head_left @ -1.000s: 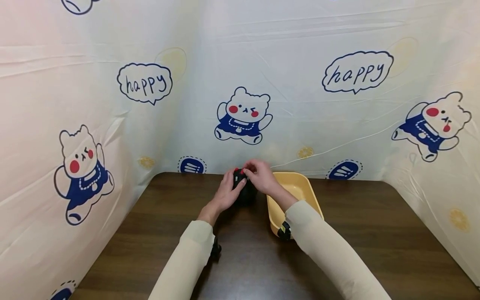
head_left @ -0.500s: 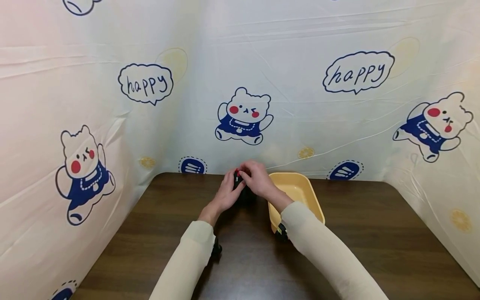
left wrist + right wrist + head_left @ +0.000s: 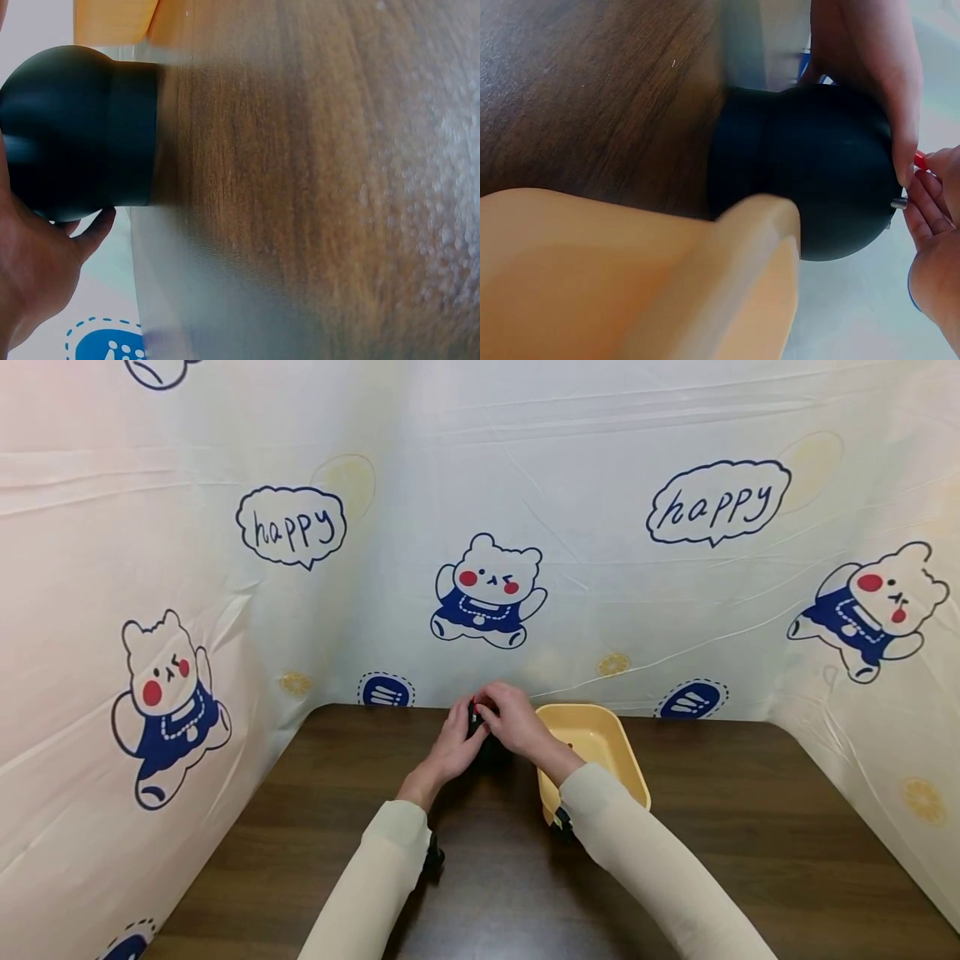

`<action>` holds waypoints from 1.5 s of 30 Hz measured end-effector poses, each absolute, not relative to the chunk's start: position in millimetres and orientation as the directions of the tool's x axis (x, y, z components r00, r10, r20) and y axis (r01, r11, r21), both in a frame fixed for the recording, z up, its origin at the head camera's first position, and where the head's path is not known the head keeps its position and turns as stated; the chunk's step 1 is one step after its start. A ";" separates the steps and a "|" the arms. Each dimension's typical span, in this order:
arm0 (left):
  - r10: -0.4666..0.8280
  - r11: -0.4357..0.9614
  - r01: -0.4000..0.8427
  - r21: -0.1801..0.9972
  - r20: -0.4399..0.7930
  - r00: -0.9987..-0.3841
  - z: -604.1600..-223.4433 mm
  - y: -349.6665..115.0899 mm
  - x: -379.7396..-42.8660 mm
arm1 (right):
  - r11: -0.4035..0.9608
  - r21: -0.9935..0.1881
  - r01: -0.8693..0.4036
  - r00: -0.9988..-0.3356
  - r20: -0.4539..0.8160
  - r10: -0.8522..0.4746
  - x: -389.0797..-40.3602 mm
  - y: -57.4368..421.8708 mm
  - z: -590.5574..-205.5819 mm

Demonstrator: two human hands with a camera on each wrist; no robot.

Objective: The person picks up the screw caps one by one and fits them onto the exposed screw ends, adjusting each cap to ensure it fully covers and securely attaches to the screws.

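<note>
A black, round-topped object (image 3: 817, 172) with a narrower, collar-like base stands upright on the table, its kind not shown. Around its left side my left hand (image 3: 452, 745) grips it, thumb along the dome in the right wrist view; the left wrist view shows the smooth black side (image 3: 75, 135) with fingers beneath it. At the top, my right hand (image 3: 517, 720) pinches a small red cap (image 3: 920, 160) between thumb and finger. A bare threaded metal stud (image 3: 898, 203) sticks out of the dome close by.
Right of the black object, a yellow tray (image 3: 628, 756) stands under my right forearm, a small red piece (image 3: 570, 745) in it. The wooden table (image 3: 315, 827) ends at a printed curtain (image 3: 480, 485) behind and on both sides.
My right hand has shifted slightly left across the top of the black object, and the red there is now mostly covered by fingers. The left hand keeps its grip in place.
</note>
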State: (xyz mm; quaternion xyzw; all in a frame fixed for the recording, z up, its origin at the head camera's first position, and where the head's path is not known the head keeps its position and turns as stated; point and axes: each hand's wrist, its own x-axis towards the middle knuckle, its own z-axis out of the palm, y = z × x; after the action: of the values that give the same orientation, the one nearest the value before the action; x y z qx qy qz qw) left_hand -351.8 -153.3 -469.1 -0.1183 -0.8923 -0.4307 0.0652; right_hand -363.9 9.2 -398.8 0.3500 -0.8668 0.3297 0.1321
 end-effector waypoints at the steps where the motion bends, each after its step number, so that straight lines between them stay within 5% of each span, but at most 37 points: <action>1: 0.154 0.598 0.270 0.755 0.222 -0.963 -467.7 -152.9 -350.4 | 0.539 -0.479 -0.693 -0.721 0.456 -0.522 -363.6 9.2 -398.3; 14: 0.173 0.618 0.295 0.729 0.240 -0.955 -463.3 -152.3 -344.2 | 0.540 -0.385 -0.748 -0.663 0.454 -0.595 -361.3 7.6 -397.5; 45: 0.138 0.593 0.254 0.764 0.214 -0.967 -463.5 -150.1 -345.4 | 0.547 -0.361 -0.755 -0.653 0.340 -0.677 -362.7 43.9 -382.9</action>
State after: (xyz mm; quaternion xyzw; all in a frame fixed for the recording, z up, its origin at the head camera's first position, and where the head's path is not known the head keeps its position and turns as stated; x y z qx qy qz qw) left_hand -345.4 -150.1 -463.5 -0.1101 -0.8900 -0.4376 0.0660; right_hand -362.7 43.9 -382.9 0.4088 -0.8757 0.2439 0.0805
